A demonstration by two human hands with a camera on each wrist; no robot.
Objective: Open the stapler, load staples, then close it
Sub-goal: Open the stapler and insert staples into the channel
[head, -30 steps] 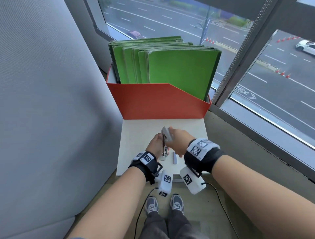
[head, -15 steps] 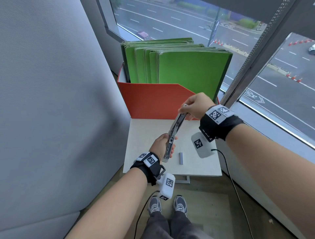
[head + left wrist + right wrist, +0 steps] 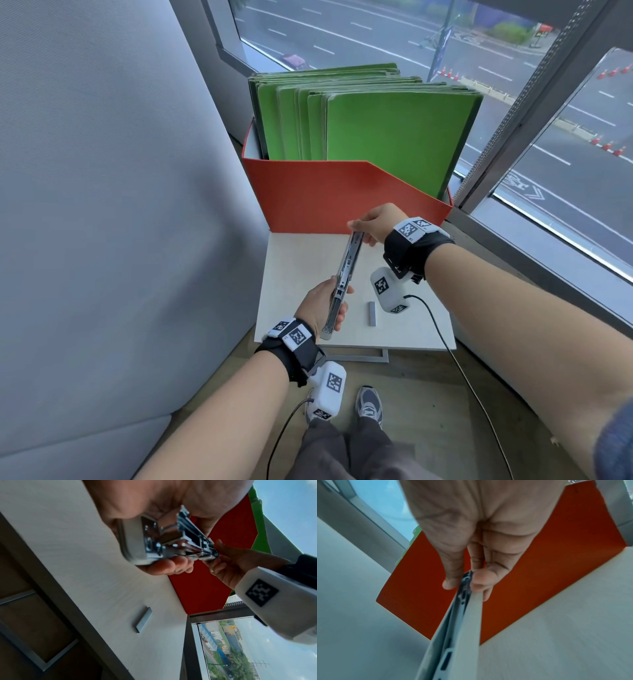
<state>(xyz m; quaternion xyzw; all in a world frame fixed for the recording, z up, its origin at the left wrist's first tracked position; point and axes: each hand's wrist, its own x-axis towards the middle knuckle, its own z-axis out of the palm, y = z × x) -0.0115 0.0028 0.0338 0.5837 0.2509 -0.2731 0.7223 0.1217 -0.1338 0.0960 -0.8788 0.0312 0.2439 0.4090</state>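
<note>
A silver-grey metal stapler (image 3: 343, 287), swung open into one long line, is held up in the air over the pale wooden tabletop (image 3: 298, 260), above its left half. The left hand (image 3: 322, 308) grips the near end, fingers and thumb curled round the base part; in the left wrist view the fingers (image 3: 169, 565) wrap under the metal body and the hinge and channel show beside the palm. The right hand (image 3: 375, 222) pinches the far end, the top arm, between thumb and fingertips; the right wrist view shows the thumb (image 3: 453, 574) on one side of the arm's tip and a finger on the other. The stapler slopes from the near left edge up toward the far edge. A small grey strip of staples (image 3: 372, 313) lies flat on the tabletop near the near edge, right of the stapler and apart from it. At the far edge stands an orange-red file box (image 3: 325, 195) filled with upright green folders (image 3: 394, 137).
</note>
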